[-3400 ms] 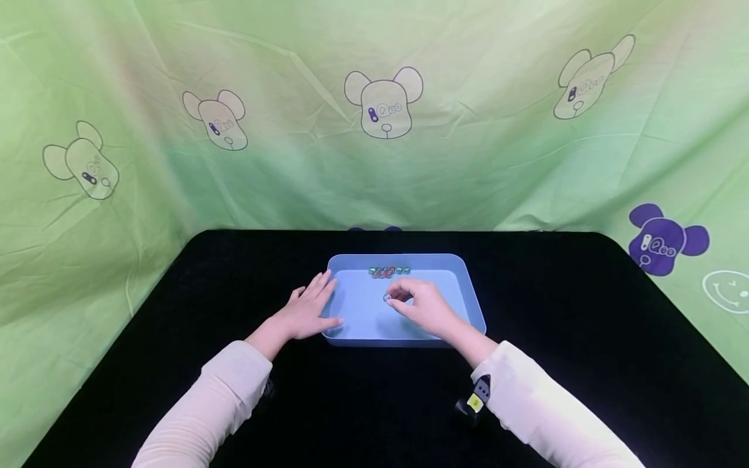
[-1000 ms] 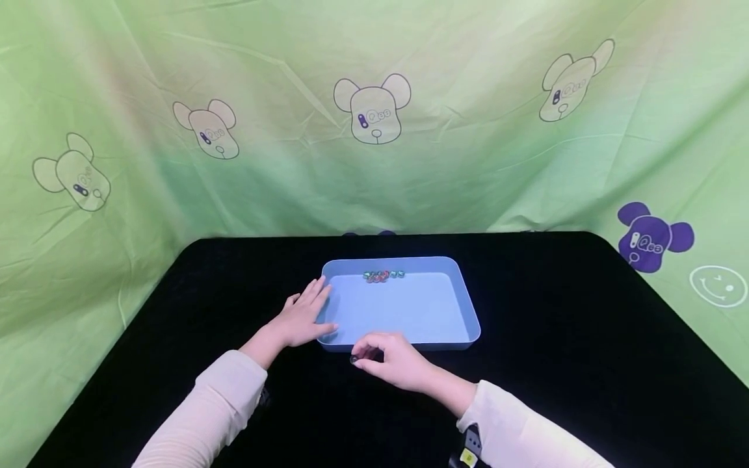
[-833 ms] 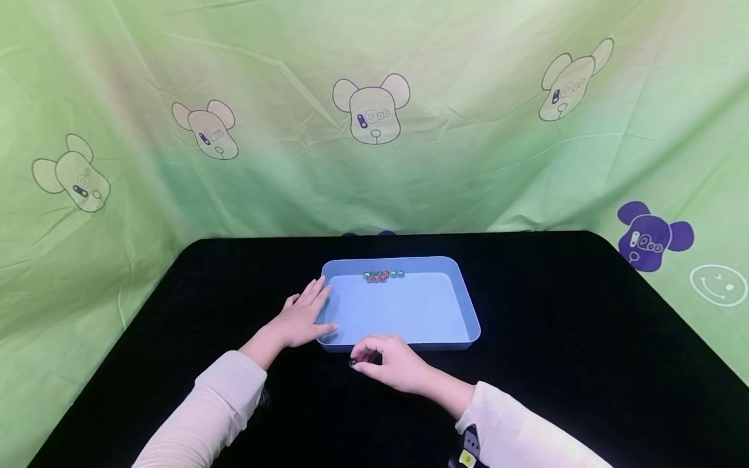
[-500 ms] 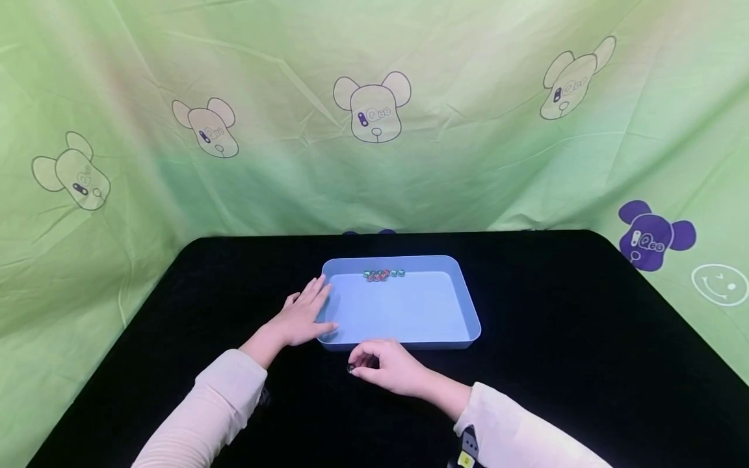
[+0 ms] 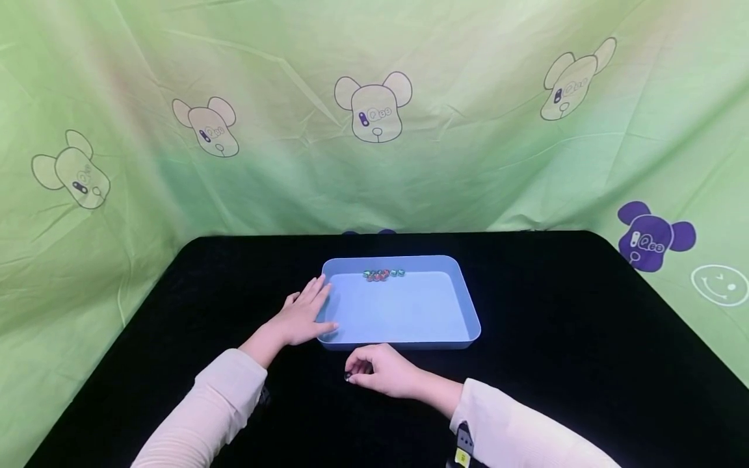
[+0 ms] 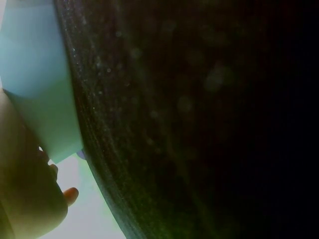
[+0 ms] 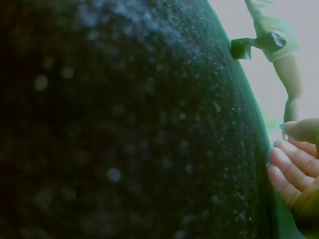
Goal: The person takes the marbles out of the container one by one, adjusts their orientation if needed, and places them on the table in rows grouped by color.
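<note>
My left hand (image 5: 294, 323), fingers straight and spread, rests over the left wall of the tray (image 5: 418, 309) and grips nothing. To its right, in front of the tray's near wall, a small marble (image 5: 348, 376) is pinched at the fingertips of my right hand (image 5: 379, 372), thumb against finger. This hand has shifted from above the tray floor toward me, so the marble is now outside the tray, separated from the row (image 5: 384, 275) unmoved at the far wall. Whether the marble touches the table (image 5: 556, 325), I cannot tell.
</note>
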A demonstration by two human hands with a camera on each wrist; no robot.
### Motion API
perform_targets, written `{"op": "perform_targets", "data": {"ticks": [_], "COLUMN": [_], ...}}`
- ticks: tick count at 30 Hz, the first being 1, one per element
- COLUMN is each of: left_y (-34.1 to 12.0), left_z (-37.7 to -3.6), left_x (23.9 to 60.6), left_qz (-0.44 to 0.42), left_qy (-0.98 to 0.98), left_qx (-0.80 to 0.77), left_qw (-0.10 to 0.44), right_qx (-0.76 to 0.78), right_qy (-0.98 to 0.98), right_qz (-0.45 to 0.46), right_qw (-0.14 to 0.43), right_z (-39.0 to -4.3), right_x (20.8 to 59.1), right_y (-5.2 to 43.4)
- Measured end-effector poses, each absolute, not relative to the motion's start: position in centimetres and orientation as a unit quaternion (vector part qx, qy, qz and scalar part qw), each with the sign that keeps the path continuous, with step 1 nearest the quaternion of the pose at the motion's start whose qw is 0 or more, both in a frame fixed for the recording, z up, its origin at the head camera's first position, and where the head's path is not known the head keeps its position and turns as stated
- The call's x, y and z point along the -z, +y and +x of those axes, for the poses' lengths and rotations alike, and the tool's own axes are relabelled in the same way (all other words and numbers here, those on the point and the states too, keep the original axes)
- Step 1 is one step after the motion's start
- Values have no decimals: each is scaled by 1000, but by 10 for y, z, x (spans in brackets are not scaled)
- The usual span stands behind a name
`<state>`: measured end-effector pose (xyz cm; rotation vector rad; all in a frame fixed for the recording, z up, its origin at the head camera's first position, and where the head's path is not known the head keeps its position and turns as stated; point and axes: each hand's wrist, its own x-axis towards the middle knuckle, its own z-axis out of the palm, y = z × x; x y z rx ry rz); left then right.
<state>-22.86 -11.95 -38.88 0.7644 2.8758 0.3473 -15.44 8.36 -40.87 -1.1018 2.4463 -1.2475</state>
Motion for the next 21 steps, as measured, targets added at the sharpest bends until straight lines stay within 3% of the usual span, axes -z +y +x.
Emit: {"op": "perform_targets", "data": {"ticks": [21], "left_y": [-119], "left_z": [-229], "left_x": [390], "left_qz": [251], "left_qy": [957], "left_qx": [-121], "left_qw": [75], "right_qx": [390], "right_qy": [841], "right_qz": [-367], "right_qw": [75], "right_z": [-153], "right_x": [410], "right_y": [79]}}
